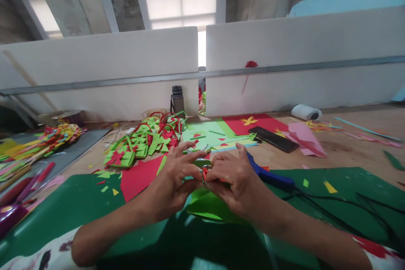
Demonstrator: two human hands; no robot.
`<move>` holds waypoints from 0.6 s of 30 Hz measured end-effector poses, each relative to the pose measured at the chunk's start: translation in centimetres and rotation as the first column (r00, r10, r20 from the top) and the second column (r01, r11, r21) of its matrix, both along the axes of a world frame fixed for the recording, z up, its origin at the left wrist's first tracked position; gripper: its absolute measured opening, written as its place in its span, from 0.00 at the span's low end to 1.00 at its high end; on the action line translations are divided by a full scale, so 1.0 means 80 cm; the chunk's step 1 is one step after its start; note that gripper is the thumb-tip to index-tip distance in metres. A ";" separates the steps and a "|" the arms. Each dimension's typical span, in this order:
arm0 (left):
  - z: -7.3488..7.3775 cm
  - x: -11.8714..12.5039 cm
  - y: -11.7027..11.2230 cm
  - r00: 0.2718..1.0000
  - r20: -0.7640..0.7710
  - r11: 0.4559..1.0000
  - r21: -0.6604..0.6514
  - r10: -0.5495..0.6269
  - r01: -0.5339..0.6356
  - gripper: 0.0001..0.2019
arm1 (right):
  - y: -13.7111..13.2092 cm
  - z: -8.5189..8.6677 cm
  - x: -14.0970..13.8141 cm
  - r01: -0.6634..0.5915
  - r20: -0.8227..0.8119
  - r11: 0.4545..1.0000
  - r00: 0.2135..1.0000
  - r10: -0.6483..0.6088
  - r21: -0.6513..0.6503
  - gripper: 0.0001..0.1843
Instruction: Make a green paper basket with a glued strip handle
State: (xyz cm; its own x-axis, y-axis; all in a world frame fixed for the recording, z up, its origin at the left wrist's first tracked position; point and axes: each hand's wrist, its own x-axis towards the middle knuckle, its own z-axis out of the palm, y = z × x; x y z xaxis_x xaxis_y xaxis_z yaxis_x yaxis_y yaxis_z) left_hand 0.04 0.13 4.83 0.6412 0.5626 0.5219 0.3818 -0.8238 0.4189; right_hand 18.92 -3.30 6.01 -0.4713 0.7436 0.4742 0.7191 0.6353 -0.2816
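Observation:
My left hand (177,175) and my right hand (236,175) meet over the middle of the green mat (142,240), thumbs and fingertips pinched together. Between them shows a small red paper piece (205,174), with a bit of green paper (201,163) just above it; the fingers cover most of both. A larger bright green paper (209,210) lies beneath my right hand, its far part hidden. Just beyond my right wrist rests a blue-handled glue gun (278,179) with a dark cord, its front end hidden behind the hand.
Green and red paper crafts (139,139) are heaped at the back left, near a dark bottle (177,100). Red paper sheets (142,177), a black phone (274,139) and pink paper (305,139) lie around. Pens and colourful strips (47,147) fill the left side. A white partition (126,59) stands behind.

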 end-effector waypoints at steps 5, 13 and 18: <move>0.007 0.001 0.000 0.997 0.036 0.988 0.136 0.062 -0.066 0.07 | 0.004 0.002 0.005 0.024 0.046 0.999 0.999 -0.026 0.036 0.08; 0.009 0.020 -0.023 0.985 0.170 0.986 -0.165 0.029 -0.001 0.23 | 0.004 -0.007 -0.002 0.008 0.040 0.998 0.999 -0.010 0.060 0.07; 0.008 0.023 -0.014 0.998 0.061 0.934 -0.357 0.022 0.001 0.14 | 0.004 -0.003 -0.002 -0.069 -0.111 0.983 0.990 0.089 0.173 0.06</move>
State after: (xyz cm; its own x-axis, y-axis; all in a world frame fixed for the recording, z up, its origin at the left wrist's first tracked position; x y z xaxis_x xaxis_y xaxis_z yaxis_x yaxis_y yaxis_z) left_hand 1.88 -0.97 5.45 0.6070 0.7253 0.3248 0.3530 -0.6122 0.7075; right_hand 18.77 -2.94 5.79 -0.4589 0.6112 0.6448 0.6327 0.7344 -0.2458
